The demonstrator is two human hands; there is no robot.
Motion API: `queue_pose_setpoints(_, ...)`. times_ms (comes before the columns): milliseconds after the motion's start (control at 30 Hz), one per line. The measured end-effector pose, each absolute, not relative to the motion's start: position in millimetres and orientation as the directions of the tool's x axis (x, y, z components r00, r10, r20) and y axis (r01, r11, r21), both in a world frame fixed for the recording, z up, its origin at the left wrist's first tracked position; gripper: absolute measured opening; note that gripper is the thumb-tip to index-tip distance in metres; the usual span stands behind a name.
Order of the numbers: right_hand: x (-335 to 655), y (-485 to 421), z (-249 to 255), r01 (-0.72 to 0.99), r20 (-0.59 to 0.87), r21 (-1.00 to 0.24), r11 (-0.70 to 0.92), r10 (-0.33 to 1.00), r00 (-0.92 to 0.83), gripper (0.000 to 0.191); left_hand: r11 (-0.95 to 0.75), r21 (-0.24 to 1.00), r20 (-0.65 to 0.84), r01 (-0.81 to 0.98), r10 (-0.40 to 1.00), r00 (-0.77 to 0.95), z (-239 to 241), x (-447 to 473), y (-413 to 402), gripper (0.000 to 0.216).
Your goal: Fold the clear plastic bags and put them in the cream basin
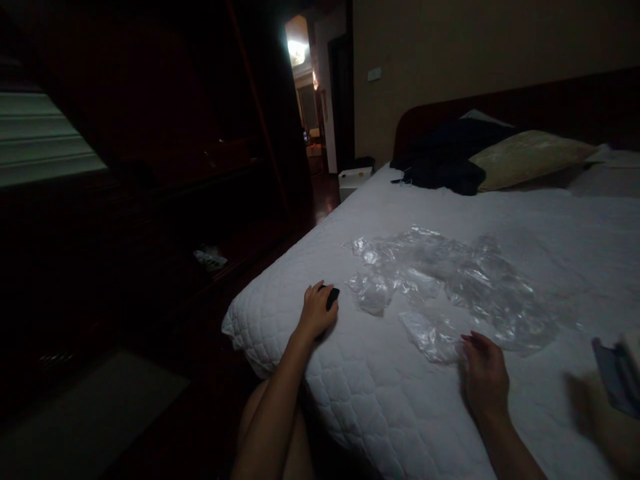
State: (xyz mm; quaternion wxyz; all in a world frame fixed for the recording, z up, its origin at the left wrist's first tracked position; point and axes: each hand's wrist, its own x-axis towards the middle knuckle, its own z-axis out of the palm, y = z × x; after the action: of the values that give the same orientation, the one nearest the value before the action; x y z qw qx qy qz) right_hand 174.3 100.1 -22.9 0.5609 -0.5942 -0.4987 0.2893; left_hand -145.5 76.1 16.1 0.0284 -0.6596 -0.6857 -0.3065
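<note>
The left hand (316, 312) is on the white quilted bed (360, 387), its fingers curled around a small black object (333, 298); crumpled clear plastic (475, 280) lies spread on the bed at about 3 o'clock from that hand, just beside it; the right hand (486, 377) has its fingers bent at the near edge of the plastic, which extends toward 11 o'clock from it, though I cannot tell whether they grip it; a blurred bluish-grey thing (613, 380) sits at 3 o'clock from the right hand; dark fabric (440, 160) lies at 12 o'clock beyond the plastic, a patterned pillow (535, 157) at 1 o'clock.
</note>
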Motion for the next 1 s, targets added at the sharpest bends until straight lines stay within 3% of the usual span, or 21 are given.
queue_pose_setpoints(200, 174, 100, -23, 0.277, 0.225, -0.952, 0.132, 0.914, 0.337, 0.042, -0.076, 0.302, 0.362, 0.95, 0.931, -0.04, 13, -145, 83, 0.042)
queue_pose_setpoints(333, 175, 101, -25, 0.264, 0.226, -0.955, 0.139, 0.913, 0.339, 0.042, -0.058, 0.329, 0.395, 0.943, 0.915, -0.082, 15, -149, 70, 0.028)
queue_pose_setpoints(600, 175, 101, -26, 0.262, 0.225, -0.955, 0.139, 0.914, 0.336, 0.043, 0.034, 0.504, 0.5, 0.863, 0.803, -0.324, 9, -173, 33, 0.019)
queue_pose_setpoints(800, 174, 101, -25, 0.274, 0.224, -0.952, 0.134, 0.917, 0.331, 0.041, 0.076, 0.663, 0.445, 0.745, 0.759, -0.474, -4, -183, 27, 0.022)
queue_pose_setpoints(867, 174, 101, -23, 0.269, 0.218, -0.954, 0.129, 0.918, 0.333, 0.042, 0.056, 0.609, 0.463, 0.791, 0.785, -0.412, 0, -180, 33, 0.023)
queue_pose_setpoints(1000, 173, 100, -21, 0.261, 0.216, -0.956, 0.131, 0.919, 0.331, 0.042, -0.06, 0.381, 0.434, 0.923, 0.893, -0.121, 17, -162, 58, 0.035)
